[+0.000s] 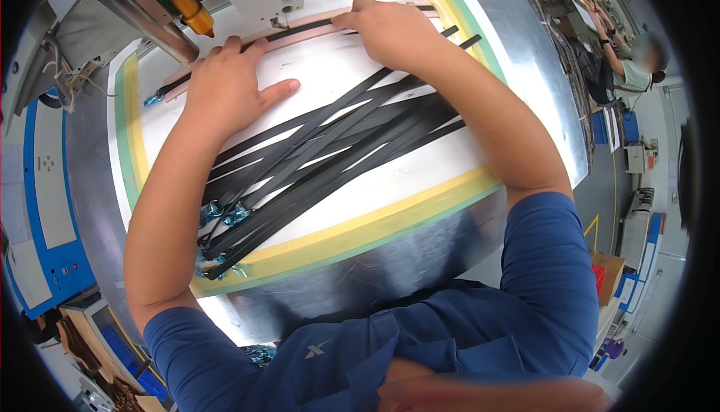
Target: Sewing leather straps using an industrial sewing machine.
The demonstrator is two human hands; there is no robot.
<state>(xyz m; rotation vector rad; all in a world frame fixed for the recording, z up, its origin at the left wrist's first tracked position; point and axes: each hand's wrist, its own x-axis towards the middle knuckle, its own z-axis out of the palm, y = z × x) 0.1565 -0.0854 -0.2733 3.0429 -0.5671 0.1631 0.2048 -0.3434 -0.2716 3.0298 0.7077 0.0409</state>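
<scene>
Under a machine head, a pale pink guide strip (pixel 300 30) runs across the white board (pixel 169 149), with a black strip (pixel 287 32) along it, ending in bluish crumpled material at the left. My left hand (pixel 227 89) rests over its left part, fingers apart, fingertips on it and thumb stretched out. My right hand (pixel 386 33) has fingers bent in on the strip farther right, thumb hidden. Several loose black strips (pixel 330 149) lie crisscrossed below both hands, some with bluish bits (pixel 236 213) at their lower-left ends.
A metal tube (pixel 142 14) and yellow nozzle (pixel 196 20) hang just above my left hand. Yellow and green tape edges the board on a metal table (pixel 352 262). A blue-framed panel (pixel 46 187) stands left. A co-worker (pixel 630 71) works at upper right, near boxes and equipment.
</scene>
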